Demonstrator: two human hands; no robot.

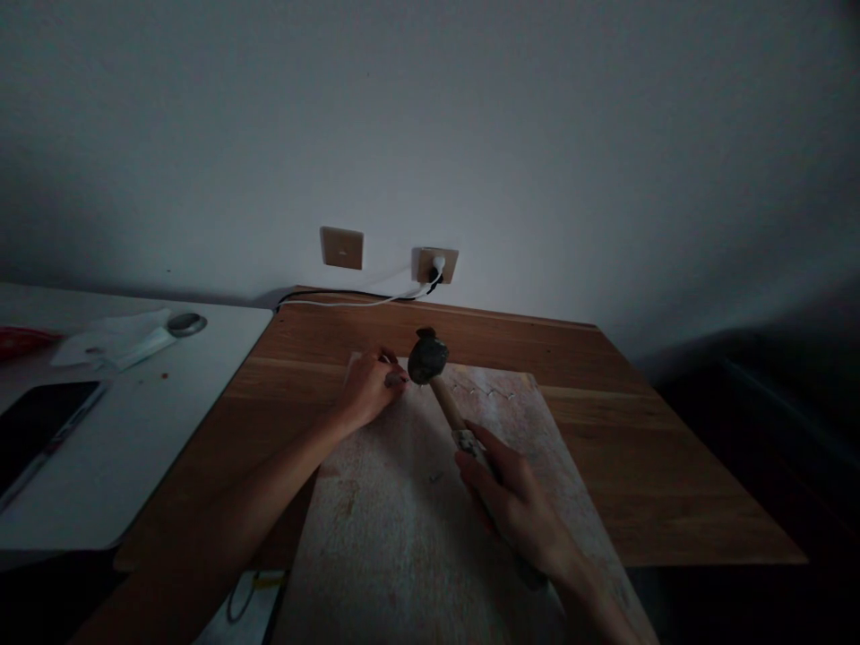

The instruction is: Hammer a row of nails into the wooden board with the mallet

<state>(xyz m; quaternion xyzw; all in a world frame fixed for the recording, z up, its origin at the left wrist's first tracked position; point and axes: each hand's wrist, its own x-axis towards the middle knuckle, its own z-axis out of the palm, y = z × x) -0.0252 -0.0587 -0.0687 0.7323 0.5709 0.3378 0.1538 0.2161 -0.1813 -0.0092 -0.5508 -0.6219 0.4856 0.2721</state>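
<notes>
My right hand [514, 493] is wrapped around the handle of a hammer [448, 403]. Its dark head is raised over the far part of a worn, pale wooden board [376, 528]. My left hand [369, 387] rests at the board's far left, thumb and fingers pinched together just left of the hammer head. Whatever is between those fingertips is too small and dim to make out. Right of the hammer head, a row of small nails [491, 392] stands along the far part of the board. Small bits, perhaps loose nails [435, 477], lie near its middle.
The board lies on a brown wooden table [645, 466] against the wall. A white table [167, 430] at left carries a phone [47, 421], a tape roll [186, 324] and crumpled white paper [121, 340]. Cables [363, 303] run from a wall socket [430, 265] along the back edge.
</notes>
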